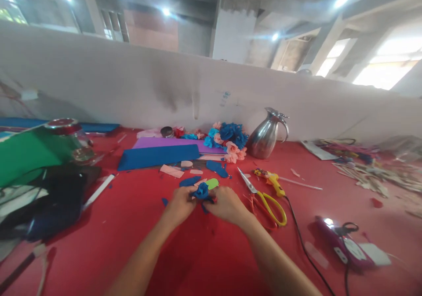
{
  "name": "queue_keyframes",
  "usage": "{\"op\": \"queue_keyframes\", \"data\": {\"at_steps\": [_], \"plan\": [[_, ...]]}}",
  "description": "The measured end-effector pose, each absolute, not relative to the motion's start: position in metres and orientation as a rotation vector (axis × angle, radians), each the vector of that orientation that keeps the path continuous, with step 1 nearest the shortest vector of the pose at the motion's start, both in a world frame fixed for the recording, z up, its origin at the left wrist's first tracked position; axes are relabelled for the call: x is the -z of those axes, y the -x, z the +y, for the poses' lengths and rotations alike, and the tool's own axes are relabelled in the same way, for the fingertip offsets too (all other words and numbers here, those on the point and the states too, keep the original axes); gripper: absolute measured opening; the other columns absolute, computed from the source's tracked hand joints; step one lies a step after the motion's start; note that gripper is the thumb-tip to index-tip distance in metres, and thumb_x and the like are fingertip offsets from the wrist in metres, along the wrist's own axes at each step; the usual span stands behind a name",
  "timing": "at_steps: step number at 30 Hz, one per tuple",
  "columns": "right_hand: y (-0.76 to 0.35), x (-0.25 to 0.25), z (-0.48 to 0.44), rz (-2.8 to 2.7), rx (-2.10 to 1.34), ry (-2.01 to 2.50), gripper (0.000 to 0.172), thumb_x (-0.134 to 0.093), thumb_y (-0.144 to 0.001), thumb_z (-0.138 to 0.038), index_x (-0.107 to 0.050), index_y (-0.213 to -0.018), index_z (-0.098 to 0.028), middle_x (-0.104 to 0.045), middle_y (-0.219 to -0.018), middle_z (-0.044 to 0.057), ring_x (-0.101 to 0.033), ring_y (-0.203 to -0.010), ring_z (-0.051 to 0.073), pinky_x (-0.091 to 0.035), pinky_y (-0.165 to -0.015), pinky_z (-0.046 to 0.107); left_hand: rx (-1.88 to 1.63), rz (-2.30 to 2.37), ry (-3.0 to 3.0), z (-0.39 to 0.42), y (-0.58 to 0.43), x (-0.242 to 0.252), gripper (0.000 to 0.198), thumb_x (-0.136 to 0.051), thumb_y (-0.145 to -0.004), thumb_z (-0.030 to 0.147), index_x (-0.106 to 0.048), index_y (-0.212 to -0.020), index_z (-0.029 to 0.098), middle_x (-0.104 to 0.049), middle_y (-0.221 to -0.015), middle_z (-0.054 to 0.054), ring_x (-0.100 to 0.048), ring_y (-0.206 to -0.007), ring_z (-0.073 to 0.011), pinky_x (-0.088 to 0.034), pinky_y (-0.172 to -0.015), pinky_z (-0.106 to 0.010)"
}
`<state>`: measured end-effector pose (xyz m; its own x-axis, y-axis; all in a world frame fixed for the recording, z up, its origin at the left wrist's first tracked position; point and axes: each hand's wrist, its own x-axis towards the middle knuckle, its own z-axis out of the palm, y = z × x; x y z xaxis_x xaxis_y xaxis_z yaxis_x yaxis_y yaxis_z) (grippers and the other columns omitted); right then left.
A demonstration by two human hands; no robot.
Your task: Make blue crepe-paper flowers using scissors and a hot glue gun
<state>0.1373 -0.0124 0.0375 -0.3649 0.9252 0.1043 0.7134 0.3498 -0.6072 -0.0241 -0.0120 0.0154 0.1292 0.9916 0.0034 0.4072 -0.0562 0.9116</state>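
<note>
Both my hands meet over the red table [184, 252], fingers pinched round a small blue foam flower [201, 192]. My left hand [180, 204] grips its left side and my right hand [227, 205] its right side. A light green foam piece [212, 183] pokes out just behind the flower. Blue foam scraps [217, 167] lie on the table a little beyond my hands.
Yellow-handled scissors [268, 201] and a yellow glue gun [273, 181] lie to the right. A steel jug [266, 133] stands by a pile of blue and pink foam flowers [229, 140]. Blue and purple foam sheets [158, 154] lie behind. A purple power strip [343, 243] is right.
</note>
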Motion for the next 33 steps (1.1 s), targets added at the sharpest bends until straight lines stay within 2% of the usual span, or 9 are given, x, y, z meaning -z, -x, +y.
{"op": "queue_keyframes", "data": {"at_steps": [4, 6, 8, 12, 17, 23, 33], "plan": [[-0.152, -0.031, 0.0, -1.951, -0.693, 1.471, 0.023, -0.057, -0.073, -0.023, -0.066, -0.052, -0.021, -0.054, -0.048, -0.002, -0.046, -0.05, 0.012, -0.024, -0.05, 0.024, -1.051, 1.309, -1.469, -0.015, 0.021, -0.022, 0.02, -0.064, -0.069, 0.03, -0.068, -0.085, 0.02, -0.069, -0.077, -0.002, -0.062, -0.076, -0.0207, -0.048, -0.073, -0.03], [-0.163, -0.03, 0.006, -1.737, -0.817, 1.425, 0.03, -0.056, -0.076, -0.033, -0.064, -0.05, -0.019, -0.051, -0.046, -0.003, -0.044, -0.049, 0.012, -0.026, -0.051, 0.024, -1.134, 1.306, -1.356, -0.018, 0.02, -0.025, 0.03, -0.066, -0.07, 0.035, -0.066, -0.096, 0.02, -0.069, -0.09, -0.005, -0.062, -0.084, -0.0209, -0.047, -0.079, -0.031], [-0.17, -0.028, 0.01, -1.473, -0.973, 1.379, 0.034, -0.057, -0.076, -0.042, -0.064, -0.053, -0.017, -0.053, -0.049, -0.003, -0.044, -0.05, 0.012, -0.029, -0.052, 0.024, -1.182, 1.268, -1.295, -0.02, 0.018, -0.025, 0.032, -0.063, -0.074, 0.039, -0.066, -0.1, 0.02, -0.067, -0.099, -0.006, -0.06, -0.092, -0.0213, -0.046, -0.084, -0.031], [-0.171, -0.028, 0.009, -1.047, -1.271, 1.246, 0.033, -0.067, -0.065, -0.048, -0.067, -0.059, -0.016, -0.062, -0.059, 0.001, -0.049, -0.056, 0.012, -0.038, -0.055, 0.024, -1.184, 1.289, -1.293, -0.022, 0.015, -0.02, 0.026, -0.057, -0.08, 0.04, -0.068, -0.092, 0.021, -0.065, -0.092, -0.005, -0.057, -0.084, -0.0186, -0.043, -0.085, -0.03], [-0.165, -0.03, 0.005, -0.732, -1.437, 1.064, 0.031, -0.076, -0.055, -0.044, -0.068, -0.061, -0.015, -0.066, -0.063, 0.004, -0.052, -0.054, 0.011, -0.04, -0.053, 0.023, -1.218, 1.301, -1.242, -0.02, 0.011, -0.012, 0.021, -0.062, -0.076, 0.037, -0.069, -0.086, 0.02, -0.064, -0.089, -0.004, -0.056, -0.084, -0.0185, -0.043, -0.082, -0.028], [-0.154, -0.027, 0.001, -0.532, -1.539, 0.989, 0.028, -0.079, -0.054, -0.039, -0.066, -0.061, -0.015, -0.066, -0.062, 0.003, -0.055, -0.056, 0.012, -0.043, -0.055, 0.024, -1.244, 1.221, -0.992, -0.021, 0.006, -0.01, 0.023, -0.07, -0.071, 0.04, -0.069, -0.078, 0.019, -0.064, -0.075, -0.001, -0.056, -0.072, -0.014, -0.046, -0.072, -0.024], [-0.142, -0.029, -0.008, -0.553, -1.573, 0.968, 0.029, -0.076, -0.056, -0.041, -0.068, -0.061, -0.014, -0.067, -0.062, 0.004, -0.054, -0.056, 0.011, -0.04, -0.055, 0.023, -1.273, 1.221, -0.875, -0.022, -0.003, -0.01, 0.024, -0.08, -0.058, 0.034, -0.074, -0.074, 0.017, -0.071, -0.075, -0.002, -0.062, -0.07, -0.0133, -0.05, -0.074, -0.026]]}}
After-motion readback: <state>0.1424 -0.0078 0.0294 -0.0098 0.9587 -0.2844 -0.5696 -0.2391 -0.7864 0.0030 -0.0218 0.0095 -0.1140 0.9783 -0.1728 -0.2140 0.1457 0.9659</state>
